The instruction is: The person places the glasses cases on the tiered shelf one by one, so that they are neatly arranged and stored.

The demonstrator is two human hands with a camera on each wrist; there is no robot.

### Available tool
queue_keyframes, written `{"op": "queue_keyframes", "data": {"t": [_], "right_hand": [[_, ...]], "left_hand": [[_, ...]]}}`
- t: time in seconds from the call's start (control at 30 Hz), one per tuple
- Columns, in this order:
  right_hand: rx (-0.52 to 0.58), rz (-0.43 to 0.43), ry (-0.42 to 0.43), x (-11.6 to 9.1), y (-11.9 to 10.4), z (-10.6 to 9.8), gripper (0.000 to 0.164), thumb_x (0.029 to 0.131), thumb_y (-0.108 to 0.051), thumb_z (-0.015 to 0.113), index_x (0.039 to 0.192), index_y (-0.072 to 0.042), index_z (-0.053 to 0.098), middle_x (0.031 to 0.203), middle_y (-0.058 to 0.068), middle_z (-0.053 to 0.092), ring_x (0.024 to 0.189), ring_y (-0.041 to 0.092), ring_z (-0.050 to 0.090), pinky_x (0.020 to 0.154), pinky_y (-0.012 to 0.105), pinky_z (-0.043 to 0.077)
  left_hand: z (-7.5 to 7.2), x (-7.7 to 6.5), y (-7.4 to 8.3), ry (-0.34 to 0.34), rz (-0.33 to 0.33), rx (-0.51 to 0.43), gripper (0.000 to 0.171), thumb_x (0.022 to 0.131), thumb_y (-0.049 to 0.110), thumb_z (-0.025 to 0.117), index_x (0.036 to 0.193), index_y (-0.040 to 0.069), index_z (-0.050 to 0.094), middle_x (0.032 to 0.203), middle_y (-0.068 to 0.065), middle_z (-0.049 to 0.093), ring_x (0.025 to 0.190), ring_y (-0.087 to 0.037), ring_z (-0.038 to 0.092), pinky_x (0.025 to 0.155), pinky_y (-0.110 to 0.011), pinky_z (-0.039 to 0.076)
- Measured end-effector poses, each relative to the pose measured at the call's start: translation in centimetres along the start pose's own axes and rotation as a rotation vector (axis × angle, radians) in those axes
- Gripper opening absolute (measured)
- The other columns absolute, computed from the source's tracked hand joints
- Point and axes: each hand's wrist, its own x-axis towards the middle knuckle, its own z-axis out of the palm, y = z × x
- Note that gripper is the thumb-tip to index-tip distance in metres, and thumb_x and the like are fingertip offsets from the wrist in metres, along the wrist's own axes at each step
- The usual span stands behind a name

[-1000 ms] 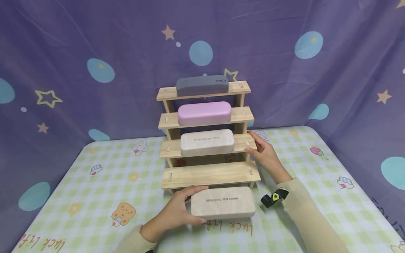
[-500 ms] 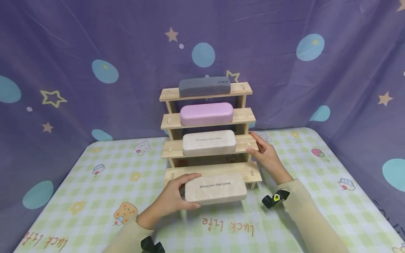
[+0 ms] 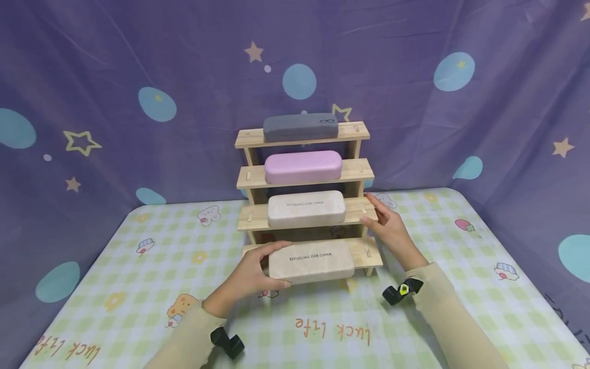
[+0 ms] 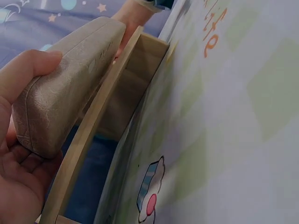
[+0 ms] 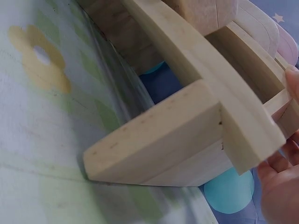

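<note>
My left hand (image 3: 251, 274) grips the left end of a cream glasses case (image 3: 311, 261) printed "REFUELING FOR CHINA", thumb on the near side and fingers over the far side. The case overlaps the lowest step of a four-tier wooden stand; the left wrist view shows this case (image 4: 70, 79) close over the step's front edge (image 4: 88, 135). With thumb and fingers my right hand (image 3: 389, 228) holds the right end of the third step (image 3: 359, 212). A matching cream case (image 3: 306, 209) lies on that step, a pink case (image 3: 303, 167) above it, a grey case (image 3: 300, 127) on top.
The stand is on a table with a green-and-white checked cloth (image 3: 152, 287). Behind it hangs a purple curtain (image 3: 207, 102) with stars and blue spots. Black straps (image 3: 226, 343) are on both wrists, over cream sleeves.
My left hand has raised the cream case from the cloth in front of the stand and moved it forward over the lowest step. My right hand stays on the stand.
</note>
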Motion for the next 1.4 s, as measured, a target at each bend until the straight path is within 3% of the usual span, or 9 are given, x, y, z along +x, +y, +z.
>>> {"op": "queue_keyframes", "data": {"t": [0.37,0.67,0.9,1.07,1.4], "right_hand": [[-0.001,-0.013,-0.006,-0.1,0.0,0.0,0.07,0.091,-0.013,0.063,0.149,-0.004,0.024,0.155,0.009,0.021,0.141,0.022,0.022,0.102,0.014,0.03],[-0.011,-0.003,-0.004,-0.2,-0.2,0.1,0.071,0.091,-0.015,0.064,0.15,-0.008,0.024,0.155,0.006,0.021,0.141,0.02,0.022,0.101,0.013,0.031],[-0.006,0.0,-0.001,-0.2,-0.4,0.1,0.071,0.091,-0.015,0.064,0.149,-0.008,0.024,0.155,0.006,0.021,0.141,0.02,0.021,0.102,0.014,0.03],[-0.004,0.008,-0.004,-0.2,-0.3,0.0,0.069,0.091,-0.016,0.063,0.149,-0.013,0.026,0.156,0.005,0.021,0.141,0.019,0.021,0.101,0.014,0.031],[-0.01,0.004,0.003,-0.2,-0.1,0.0,0.071,0.091,-0.015,0.063,0.15,-0.007,0.024,0.155,0.006,0.022,0.14,0.021,0.024,0.1,0.013,0.033]], "left_hand": [[-1.0,1.2,-0.2,-0.01,-0.024,0.076,0.081,0.061,0.011,0.089,0.133,0.009,0.053,0.121,-0.008,0.056,0.094,-0.018,0.057,0.08,-0.029,0.049],[-1.3,1.6,2.4,-0.017,-0.041,0.182,0.077,0.061,0.009,0.087,0.131,0.002,0.054,0.122,-0.012,0.059,0.101,-0.018,0.053,0.092,-0.037,0.04],[-1.4,2.2,-0.4,-0.007,-0.046,0.152,0.082,0.058,0.011,0.089,0.132,0.01,0.055,0.124,-0.006,0.058,0.104,-0.019,0.052,0.096,-0.04,0.037],[-1.6,2.4,-0.7,-0.018,-0.042,0.092,0.082,0.058,0.013,0.09,0.132,0.01,0.055,0.122,-0.005,0.058,0.102,-0.021,0.053,0.092,-0.039,0.04],[-1.4,2.3,-1.3,-0.033,0.037,0.194,0.084,0.061,0.019,0.089,0.135,0.008,0.052,0.132,-0.006,0.054,0.111,-0.021,0.051,0.098,-0.041,0.036]]}}
